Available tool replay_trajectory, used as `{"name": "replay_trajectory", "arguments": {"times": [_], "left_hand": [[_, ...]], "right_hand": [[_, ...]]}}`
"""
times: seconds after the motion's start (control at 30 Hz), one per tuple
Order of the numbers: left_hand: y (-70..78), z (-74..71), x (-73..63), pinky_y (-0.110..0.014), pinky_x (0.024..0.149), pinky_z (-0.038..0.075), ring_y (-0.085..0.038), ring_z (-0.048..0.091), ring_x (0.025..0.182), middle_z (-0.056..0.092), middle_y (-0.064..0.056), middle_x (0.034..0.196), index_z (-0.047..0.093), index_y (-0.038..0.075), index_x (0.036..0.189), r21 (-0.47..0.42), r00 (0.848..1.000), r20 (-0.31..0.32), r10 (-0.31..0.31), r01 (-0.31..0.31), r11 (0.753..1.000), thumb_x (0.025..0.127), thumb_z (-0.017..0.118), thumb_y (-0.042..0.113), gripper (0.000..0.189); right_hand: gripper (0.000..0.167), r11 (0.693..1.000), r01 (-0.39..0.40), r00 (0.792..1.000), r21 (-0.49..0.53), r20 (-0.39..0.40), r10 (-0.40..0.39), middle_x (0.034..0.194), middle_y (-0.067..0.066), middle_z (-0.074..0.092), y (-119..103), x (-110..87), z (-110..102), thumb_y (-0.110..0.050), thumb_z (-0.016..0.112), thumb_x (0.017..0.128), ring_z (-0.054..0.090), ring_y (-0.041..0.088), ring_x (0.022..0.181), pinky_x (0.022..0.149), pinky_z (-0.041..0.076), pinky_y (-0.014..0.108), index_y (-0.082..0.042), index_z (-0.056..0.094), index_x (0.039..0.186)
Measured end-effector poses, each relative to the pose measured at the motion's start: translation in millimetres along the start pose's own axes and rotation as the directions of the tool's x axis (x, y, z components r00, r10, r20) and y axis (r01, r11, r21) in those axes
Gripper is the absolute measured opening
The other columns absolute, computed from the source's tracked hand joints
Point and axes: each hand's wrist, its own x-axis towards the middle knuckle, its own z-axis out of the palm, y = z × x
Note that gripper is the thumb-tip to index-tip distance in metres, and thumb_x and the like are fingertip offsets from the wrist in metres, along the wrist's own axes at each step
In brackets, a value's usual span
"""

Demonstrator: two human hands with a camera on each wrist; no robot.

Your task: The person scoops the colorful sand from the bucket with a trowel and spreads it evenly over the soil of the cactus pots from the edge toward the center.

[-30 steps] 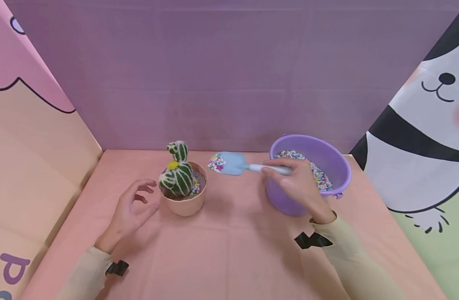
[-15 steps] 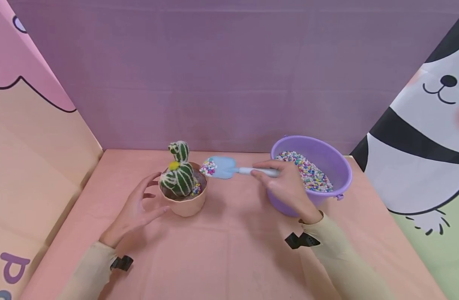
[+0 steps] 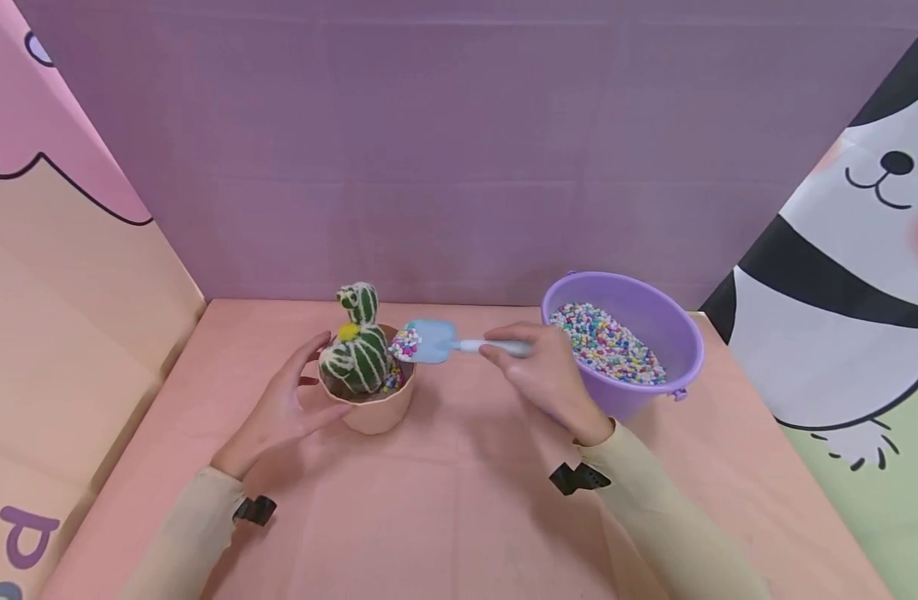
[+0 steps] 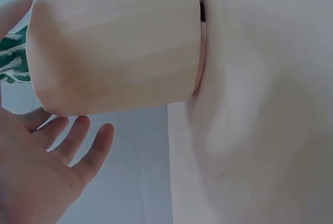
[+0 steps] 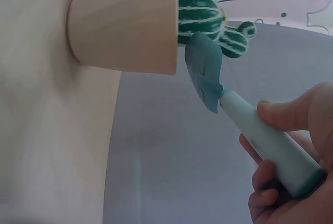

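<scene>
Loaded trowel (image 3: 432, 342) brought over the right rim of the plant pot (image 3: 376, 414).
Within the last 1 s, the trowel has been carried leftward and the left hand (image 3: 282, 417) moved in to the pot, so the blade's beads (image 3: 406, 343) can now be judged ready for tipping. By the right hand (image 3: 544, 371), the handle is firmly gripped; by the left, fingers parted and loosely bent, the pot is flanked, though firm contact cannot be told. The blade is held just above the rim, hemmed in by the cactus (image 3: 364, 358); wider room is left toward the bucket (image 3: 664, 333).
</scene>
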Motion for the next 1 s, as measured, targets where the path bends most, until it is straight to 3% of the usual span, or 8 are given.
{"name": "replay_trajectory", "arguments": {"times": [0.23, 0.37, 0.47, 0.7, 0.8, 1.0], "left_hand": [[-2.2, -0.9, 12.4, -0.062, 0.106, 0.052, -0.041, 0.044, 0.150, 0.040, -0.021, 0.168, 0.030, 0.002, 0.166, 0.033, 0.999, 0.047, 0.019, -0.020, 0.999, 0.080, 0.093, 0.020, 0.108], [-2.9, 1.1, 15.1, -0.061, 0.109, 0.050, -0.040, 0.044, 0.151, 0.041, -0.017, 0.169, 0.031, 0.008, 0.168, 0.008, 0.999, 0.054, -0.003, 0.002, 1.000, 0.080, 0.093, 0.022, 0.108], [-1.9, 1.9, 15.4, -0.060, 0.108, 0.048, -0.039, 0.046, 0.149, 0.043, -0.016, 0.167, 0.033, 0.011, 0.167, -0.009, 0.999, 0.038, -0.012, 0.013, 1.000, 0.079, 0.094, 0.021, 0.107], [3.8, 2.9, 12.5, -0.060, 0.110, 0.046, -0.037, 0.052, 0.137, 0.049, -0.019, 0.158, 0.040, 0.004, 0.162, 0.016, 0.999, -0.003, -0.039, 0.039, 0.999, 0.074, 0.098, 0.021, 0.107], [6.3, 5.1, 9.7, -0.059, 0.110, 0.045, -0.035, 0.051, 0.135, 0.051, -0.017, 0.155, 0.041, 0.005, 0.161, 0.013, 0.998, -0.012, -0.069, 0.069, 0.998, 0.073, 0.099, 0.024, 0.107], [10.1, 14.1, 4.4, -0.055, 0.110, 0.045, -0.030, 0.050, 0.134, 0.052, -0.016, 0.151, 0.041, 0.004, 0.159, 0.010, 0.996, -0.063, -0.065, 0.065, 0.998, 0.072, 0.100, 0.026, 0.108]], "right_hand": [[0.019, 0.997, 0.064, 0.998, -0.052, -0.021, -0.066, 0.106, 0.004, 0.082, -3, -0.6, 7, -0.016, 0.084, 0.090, 0.076, 0.020, 0.095, 0.077, 0.058, 0.032, -0.009, 0.085, 0.108], [0.019, 0.992, 0.093, 0.995, -0.081, -0.033, -0.096, 0.105, 0.005, 0.082, -4, -0.3, 9, -0.015, 0.084, 0.089, 0.077, 0.022, 0.098, 0.084, 0.059, 0.038, -0.007, 0.085, 0.106], [0.019, 0.989, 0.121, 0.991, -0.090, -0.047, -0.125, 0.105, 0.006, 0.082, -4, -0.3, 11, -0.014, 0.085, 0.089, 0.077, 0.024, 0.101, 0.087, 0.061, 0.041, -0.006, 0.085, 0.106], [0.020, 0.973, 0.194, 0.977, -0.126, -0.066, -0.203, 0.105, 0.007, 0.082, -5, -1.9, 15, -0.013, 0.086, 0.087, 0.077, 0.026, 0.102, 0.089, 0.061, 0.043, -0.005, 0.085, 0.106], [0.020, 0.969, 0.203, 0.975, -0.139, -0.067, -0.213, 0.105, 0.007, 0.082, -5, -2.2, 17, -0.013, 0.086, 0.087, 0.076, 0.026, 0.103, 0.089, 0.060, 0.043, -0.005, 0.085, 0.105], [0.020, 0.964, 0.214, 0.971, -0.160, -0.069, -0.228, 0.105, 0.009, 0.082, -4, -4.6, 16, -0.014, 0.086, 0.087, 0.076, 0.028, 0.103, 0.091, 0.060, 0.044, -0.004, 0.085, 0.105]]}}
